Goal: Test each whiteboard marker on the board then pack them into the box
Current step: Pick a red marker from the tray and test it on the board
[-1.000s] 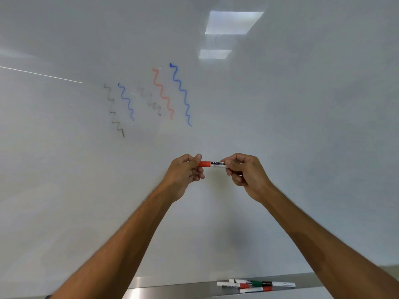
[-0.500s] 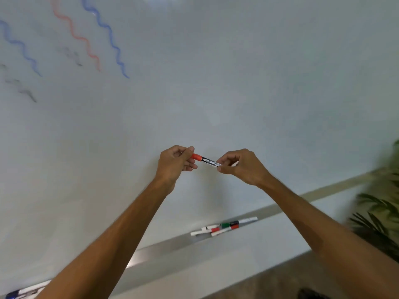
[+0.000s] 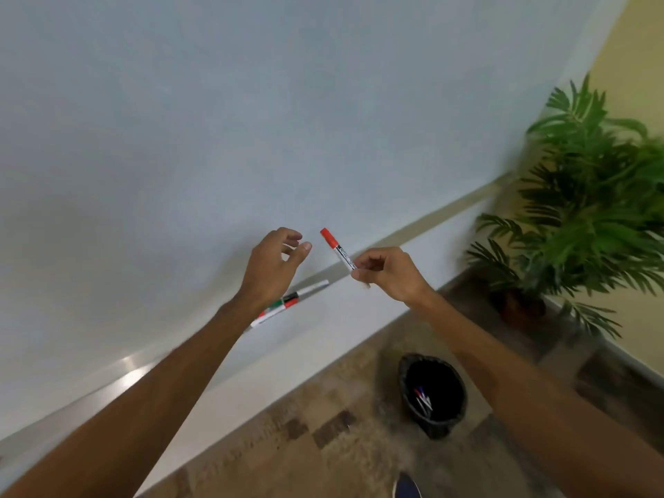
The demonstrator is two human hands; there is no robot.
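Note:
My right hand (image 3: 390,273) pinches a capped red marker (image 3: 337,249) by its white barrel, red cap pointing up and left. My left hand (image 3: 275,264) hovers just left of the cap, fingers apart and holding nothing. Both are in front of the whiteboard (image 3: 251,120). Several more markers (image 3: 287,303), with red, green and black caps, lie on the board's metal tray (image 3: 122,372) below my left wrist. No box is in view.
A black waste bin (image 3: 433,393) with a few markers inside stands on the tiled floor below my right arm. A potted palm (image 3: 582,195) stands at the right by a yellow wall.
My left hand has let go of the marker's red cap and opened. The right hand has tilted the marker upright. The view has swung down and right, so the squiggles left the frame.

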